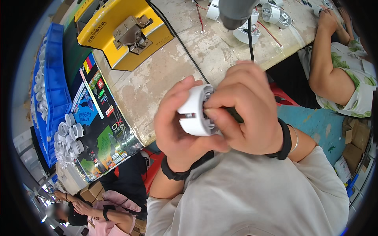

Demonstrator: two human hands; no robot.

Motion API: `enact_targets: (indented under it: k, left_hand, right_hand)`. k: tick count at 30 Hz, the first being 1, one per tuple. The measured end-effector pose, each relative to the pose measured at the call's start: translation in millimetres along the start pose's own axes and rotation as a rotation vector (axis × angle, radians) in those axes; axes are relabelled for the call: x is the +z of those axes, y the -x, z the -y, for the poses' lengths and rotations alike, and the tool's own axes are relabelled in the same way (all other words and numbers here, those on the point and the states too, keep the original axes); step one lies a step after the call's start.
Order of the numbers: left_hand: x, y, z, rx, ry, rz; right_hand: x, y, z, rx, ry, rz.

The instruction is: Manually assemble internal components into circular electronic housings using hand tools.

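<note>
Wide bench (165, 74) of worn, pale, scuffed board across the far middle, running from left to far right. On its far left part, a big yellow machine housing (118, 35) with a grey metal clamp block (132, 34) on top. A black cable (185, 51) trailing across the bench toward the near side, another hanging straight down from a grey tool (236, 13) at the far edge.

At far left, a long blue crate (55, 86) stood along the bench side, its open rim showing a row of small white round parts; contents deeper in too small to tell. Just right of it, a printed, many-coloured cardboard box (102, 129), with a loose heap of white ring-shaped housings (69, 137) piled on its left part. More white round housings (271, 13) and red wires scattered on the far right of the bench.

A person in a leaf-print top at far right, forearm (327, 59) reaching onto the bench. Another person in pink at near left, partly blurred.

Near centre, above a grey-shirted lap: left hand (177, 129), black band at the wrist, grip curled around a white cylindrical housing (195, 112), thumb below, fingers over the top. Right hand (246, 114), black wristband and thin bangle, grip closed with fingertips pressed into the open face of that housing; anything pinched inside hidden.

Blue stool and cardboard on the floor at near right.
</note>
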State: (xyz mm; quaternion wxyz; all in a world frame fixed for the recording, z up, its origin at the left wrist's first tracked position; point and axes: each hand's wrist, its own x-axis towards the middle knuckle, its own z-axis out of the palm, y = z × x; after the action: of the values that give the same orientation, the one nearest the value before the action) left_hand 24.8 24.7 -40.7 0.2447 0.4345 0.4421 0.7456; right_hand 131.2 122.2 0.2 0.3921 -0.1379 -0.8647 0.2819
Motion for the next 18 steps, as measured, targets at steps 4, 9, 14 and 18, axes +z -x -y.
enact_targets:
  k: [4, 9, 14, 18]
  left_hand:
    - [-2.8, 2.2, 0.0, 0.115, -0.312, 0.068]
    - [-6.9, 3.5, 3.6, 0.182, -0.576, 0.047]
    - [-4.0, -0.4, 13.5, 0.27, -0.627, -0.058]
    - [-7.3, -7.9, 6.4, 0.296, -0.884, -0.032]
  right_hand:
    - [-1.1, 2.4, 1.6, 0.47, -0.56, 0.147]
    - [3.2, 10.3, 1.4, 0.475, -0.574, 0.077]
    - [5.8, 13.5, -2.2, 0.688, -0.829, 0.084]
    - [-2.3, 14.7, 5.1, 0.559, -0.75, 0.104]
